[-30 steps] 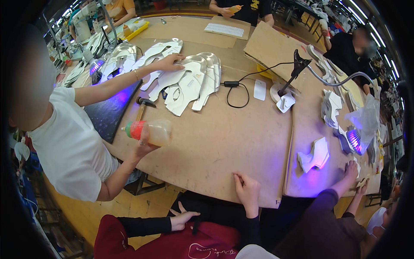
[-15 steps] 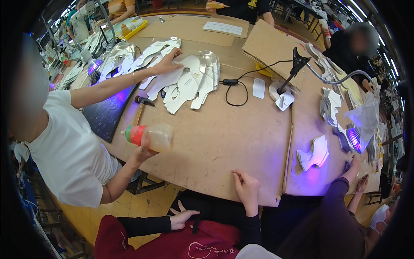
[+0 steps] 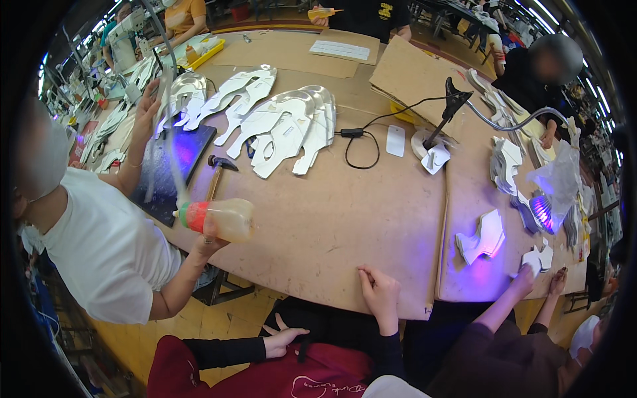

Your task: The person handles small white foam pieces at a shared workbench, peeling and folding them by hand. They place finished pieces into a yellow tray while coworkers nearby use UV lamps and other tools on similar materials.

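Observation:
My left hand [image 3: 286, 339] lies across my lap on dark cloth, above a maroon garment [image 3: 318, 365]. Its fingers are spread and it holds nothing. At the near edge of the brown tabletop [image 3: 332, 219] rests my right hand [image 3: 381, 295], loosely curled with its fingers closed and no object showing in it. To my left, a co-worker in a white shirt [image 3: 113, 245] grips a squeeze bottle [image 3: 229, 220] with a red band and green collar. That co-worker's other hand [image 3: 144, 109] is raised with a blurred pale piece.
White cut shoe-upper pieces [image 3: 282, 129] lie fanned at the far left. A hammer [image 3: 215, 176] lies beside a dark slab [image 3: 169, 172]. A clamp lamp [image 3: 434, 136] with a cable stands right of centre, near stacked pieces [image 3: 483, 237]. Another co-worker's hands [image 3: 527, 278] are at right.
The left co-worker's upper hand has left the white pieces and lifted one toward the left, uncovering the hammer. Their bottle shifted slightly left. At right, a co-worker now holds a white piece. My hands stayed still.

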Motion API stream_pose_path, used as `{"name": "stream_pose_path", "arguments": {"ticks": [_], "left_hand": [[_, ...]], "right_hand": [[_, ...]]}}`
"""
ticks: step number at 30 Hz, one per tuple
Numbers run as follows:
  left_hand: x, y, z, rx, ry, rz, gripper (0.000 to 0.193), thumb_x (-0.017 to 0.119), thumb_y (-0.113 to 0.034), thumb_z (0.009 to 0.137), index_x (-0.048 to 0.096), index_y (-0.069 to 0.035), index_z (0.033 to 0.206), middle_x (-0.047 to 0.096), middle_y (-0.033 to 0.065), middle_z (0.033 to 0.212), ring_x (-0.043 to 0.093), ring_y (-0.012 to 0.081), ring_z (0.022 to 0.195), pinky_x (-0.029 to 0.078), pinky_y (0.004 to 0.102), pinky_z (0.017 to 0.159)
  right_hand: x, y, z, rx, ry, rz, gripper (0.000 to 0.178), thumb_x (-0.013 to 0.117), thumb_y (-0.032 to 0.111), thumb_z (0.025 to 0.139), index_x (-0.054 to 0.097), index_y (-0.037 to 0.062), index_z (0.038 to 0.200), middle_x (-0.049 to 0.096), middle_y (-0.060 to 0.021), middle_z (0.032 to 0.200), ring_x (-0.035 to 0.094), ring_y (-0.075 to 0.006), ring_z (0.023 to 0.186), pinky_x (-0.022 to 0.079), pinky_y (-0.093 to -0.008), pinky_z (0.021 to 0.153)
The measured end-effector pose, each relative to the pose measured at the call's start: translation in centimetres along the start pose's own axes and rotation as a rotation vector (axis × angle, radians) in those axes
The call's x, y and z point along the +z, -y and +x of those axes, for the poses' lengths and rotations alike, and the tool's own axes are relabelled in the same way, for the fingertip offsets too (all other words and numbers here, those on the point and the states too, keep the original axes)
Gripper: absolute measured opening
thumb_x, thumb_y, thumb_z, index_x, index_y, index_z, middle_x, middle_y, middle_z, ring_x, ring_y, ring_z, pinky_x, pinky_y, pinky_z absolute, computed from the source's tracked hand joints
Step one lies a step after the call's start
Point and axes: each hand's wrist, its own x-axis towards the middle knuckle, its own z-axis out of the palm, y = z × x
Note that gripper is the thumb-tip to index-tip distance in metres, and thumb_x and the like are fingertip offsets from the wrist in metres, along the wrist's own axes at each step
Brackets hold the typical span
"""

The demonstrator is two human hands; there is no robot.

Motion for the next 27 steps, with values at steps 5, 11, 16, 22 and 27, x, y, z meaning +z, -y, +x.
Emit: {"name": "stream_pose_path", "arguments": {"ticks": [5, 11, 16, 22, 27], "left_hand": [[0.1, -0.3, 0.0, -0.007, -0.022, 0.034, 0.127, 0.077, -0.024, 0.077, -0.03, -0.035, 0.144, -0.042, 0.0131, 0.146, 0.012, 0.0333, 0.142, 0.057, 0.0395, 0.055], [0.2, 0.2, 0.1, 0.043, -0.019, -0.023, 0.129, 0.079, -0.026, 0.075, -0.029, -0.033, 0.145, -0.04, 0.0141, 0.146, 0.006, 0.0377, 0.142, 0.057, 0.0457, 0.062], [0.1, -0.3, -0.2, 0.017, -0.01, 0.01, 0.129, 0.078, -0.024, 0.076, -0.032, -0.033, 0.143, -0.042, 0.0139, 0.145, 0.012, 0.0321, 0.143, 0.056, 0.0395, 0.056], [0.1, 0.1, 0.5, 0.002, 0.013, -0.022, 0.13, 0.079, -0.029, 0.075, -0.032, -0.032, 0.143, -0.039, 0.015, 0.147, 0.001, 0.0387, 0.143, 0.03, 0.0648, 0.101], [-3.7, -3.2, 4.0, -0.071, 0.38, 0.011, 0.086, 0.059, -0.035, 0.092, 0.0, -0.017, 0.153, 0.002, 0.0148, 0.158, 0.019, 0.029, 0.141, 0.035, 0.0506, 0.1]], "right_hand": [[-0.1, 0.1, 0.0, -0.007, -0.005, 0.003, 0.007, 0.069, 0.012, 0.083, 0.072, 0.0078, 0.087, 0.057, -0.0086, 0.057, 0.055, -0.0207, 0.047, 0.041, -0.0319, 0.048], [0.1, 0.1, 0.0, -0.016, -0.018, 0.026, 0.007, 0.069, 0.012, 0.083, 0.072, 0.0075, 0.088, 0.056, -0.0087, 0.056, 0.055, -0.0203, 0.047, 0.041, -0.0318, 0.048], [-0.1, 0.1, 0.0, -0.004, -0.003, 0.018, 0.007, 0.068, 0.013, 0.084, 0.072, 0.0082, 0.088, 0.059, -0.0092, 0.059, 0.057, -0.0214, 0.049, 0.042, -0.0323, 0.049], [-0.1, -0.2, -0.2, 0.022, 0.024, 0.021, 0.008, 0.068, 0.015, 0.084, 0.071, 0.009, 0.089, 0.063, -0.0117, 0.066, 0.062, -0.0254, 0.056, 0.046, -0.0343, 0.051], [0.2, -0.8, -0.3, 0.01, 0.004, -0.018, 0.011, 0.067, 0.018, 0.085, 0.072, 0.0091, 0.089, 0.067, -0.0123, 0.073, 0.066, -0.0274, 0.063, 0.05, -0.0352, 0.056]]}}
